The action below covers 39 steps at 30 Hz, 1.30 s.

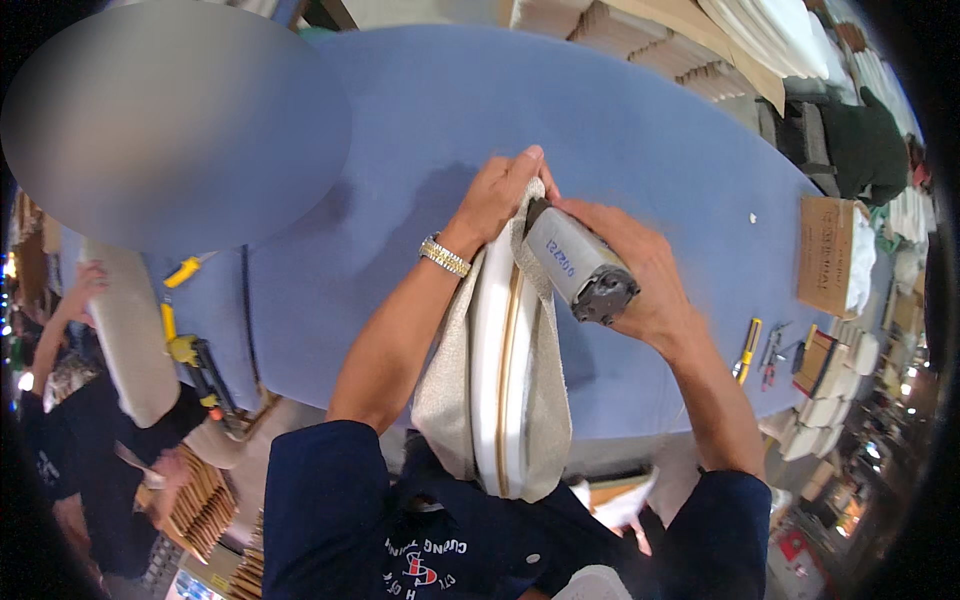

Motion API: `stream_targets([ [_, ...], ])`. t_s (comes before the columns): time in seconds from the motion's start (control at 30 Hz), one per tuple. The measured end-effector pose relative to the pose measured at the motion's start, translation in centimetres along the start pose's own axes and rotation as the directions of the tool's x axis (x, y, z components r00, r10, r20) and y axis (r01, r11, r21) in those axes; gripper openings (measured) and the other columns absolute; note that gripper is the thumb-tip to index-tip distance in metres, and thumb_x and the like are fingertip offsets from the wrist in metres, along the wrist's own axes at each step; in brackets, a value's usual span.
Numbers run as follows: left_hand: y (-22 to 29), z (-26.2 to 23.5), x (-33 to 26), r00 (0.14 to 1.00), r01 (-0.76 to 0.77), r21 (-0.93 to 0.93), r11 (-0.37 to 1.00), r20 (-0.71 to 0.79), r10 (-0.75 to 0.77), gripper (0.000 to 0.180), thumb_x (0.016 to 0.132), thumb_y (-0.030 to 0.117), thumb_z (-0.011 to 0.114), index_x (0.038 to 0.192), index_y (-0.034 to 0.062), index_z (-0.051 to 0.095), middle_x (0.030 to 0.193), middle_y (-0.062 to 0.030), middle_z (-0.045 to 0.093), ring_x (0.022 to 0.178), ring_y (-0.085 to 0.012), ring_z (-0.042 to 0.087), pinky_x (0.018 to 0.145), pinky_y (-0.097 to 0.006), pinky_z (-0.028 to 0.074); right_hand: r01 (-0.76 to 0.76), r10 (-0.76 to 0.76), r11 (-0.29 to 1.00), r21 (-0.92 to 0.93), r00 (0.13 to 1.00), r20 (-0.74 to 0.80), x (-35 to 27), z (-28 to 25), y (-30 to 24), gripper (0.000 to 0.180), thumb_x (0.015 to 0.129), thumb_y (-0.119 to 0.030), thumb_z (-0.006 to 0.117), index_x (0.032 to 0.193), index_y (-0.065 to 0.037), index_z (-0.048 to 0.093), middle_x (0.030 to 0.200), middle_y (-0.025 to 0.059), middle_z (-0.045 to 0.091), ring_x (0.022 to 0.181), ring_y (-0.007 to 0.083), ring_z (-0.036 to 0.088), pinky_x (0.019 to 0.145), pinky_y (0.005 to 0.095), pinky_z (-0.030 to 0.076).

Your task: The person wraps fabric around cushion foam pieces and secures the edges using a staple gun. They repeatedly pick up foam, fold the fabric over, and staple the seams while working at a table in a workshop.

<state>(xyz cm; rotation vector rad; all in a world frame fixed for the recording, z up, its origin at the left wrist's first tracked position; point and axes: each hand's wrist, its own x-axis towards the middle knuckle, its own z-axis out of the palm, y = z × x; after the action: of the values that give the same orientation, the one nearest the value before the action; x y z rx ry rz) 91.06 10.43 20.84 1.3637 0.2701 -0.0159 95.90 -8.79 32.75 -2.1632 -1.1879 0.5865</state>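
Note:
A long padded piece [510, 370] with white padding and a thin brown edge along its middle stands on end against my body, its beige fabric [445, 410] hanging loose on both sides. At its far end, my left hand [500, 195] pinches the fabric, fingers closed. My right hand [640, 255] is wrapped round a grey tool with a black end cap [575, 260], which looks like a staple gun. Its front end meets the fabric beside my left fingers. The exact contact point is hidden.
A blue-covered table [400, 110] spreads ahead. At right lie a yellow utility knife [747, 350], pliers [770, 355] and a cardboard box [828, 255]. To the left are a yellow-handled tool [188, 268], a yellow-and-black tool [190, 355], and a co-worker's hand on a beige padded piece [130, 340].

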Motion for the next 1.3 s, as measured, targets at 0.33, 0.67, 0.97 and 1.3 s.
stream_targets([
  [0.33, 6.6, -2.1, -4.1, 0.967, 0.251, 0.780, 0.573, -0.173, -0.189, 0.074, 0.089, 0.063, 0.065, 0.124, -0.0018, 0.069, 0.118, -0.0276, 0.070, 0.112, -0.0372, 0.070, 0.098, -0.043, 0.052, -0.469, 0.468, 0.881, 0.064, 0.844, -0.262, -9.5, 3.6, 7.8, 0.062, 0.080, -0.006, 0.076, 0.139, -0.007, 0.055, 0.134, 0.0220, 0.058, 0.122, 0.0444, 0.058, 0.099, 0.0475, 0.051],
  [0.67, 17.1, -2.4, -13.1, 0.953, 0.003, 0.705, 0.709, -0.216, 0.211, 0.054, 0.097, 0.042, 0.068, 0.113, -0.0092, 0.067, 0.095, -0.0225, 0.074, 0.086, -0.0263, 0.072, 0.081, -0.040, 0.055, -0.056, 0.438, 0.747, 0.662, 0.791, -0.426, -15.6, 4.3, 5.3, 0.044, 0.094, -0.012, 0.070, 0.136, -0.002, 0.061, 0.137, 0.0184, 0.062, 0.127, 0.0306, 0.061, 0.105, 0.0407, 0.050],
  [0.97, 20.8, 9.1, -26.9, 0.827, -0.313, 0.860, 0.403, 0.038, 0.561, 0.067, 0.095, 0.027, 0.070, 0.149, -0.0033, 0.046, 0.125, -0.0290, 0.067, 0.114, -0.0436, 0.068, 0.096, -0.042, 0.054, 0.564, -0.042, 0.668, 0.486, 0.680, -0.732, -2.3, -5.0, -11.8, 0.041, 0.107, -0.031, 0.051, 0.114, 0.003, 0.073, 0.108, 0.0119, 0.074, 0.104, 0.0212, 0.067, 0.094, 0.0328, 0.050],
  [1.3, 18.5, 6.8, -27.0, 0.753, -0.379, 0.743, 0.551, -0.097, 0.650, 0.069, 0.097, 0.030, 0.069, 0.147, -0.0102, 0.043, 0.132, -0.0353, 0.060, 0.111, -0.0467, 0.067, 0.094, -0.045, 0.054, 0.533, -0.139, 0.836, 0.126, 0.430, -0.892, -1.7, 1.4, -15.6, 0.048, 0.106, -0.040, 0.044, 0.109, -0.001, 0.072, 0.102, 0.0144, 0.067, 0.096, 0.0256, 0.062, 0.085, 0.0384, 0.048],
])
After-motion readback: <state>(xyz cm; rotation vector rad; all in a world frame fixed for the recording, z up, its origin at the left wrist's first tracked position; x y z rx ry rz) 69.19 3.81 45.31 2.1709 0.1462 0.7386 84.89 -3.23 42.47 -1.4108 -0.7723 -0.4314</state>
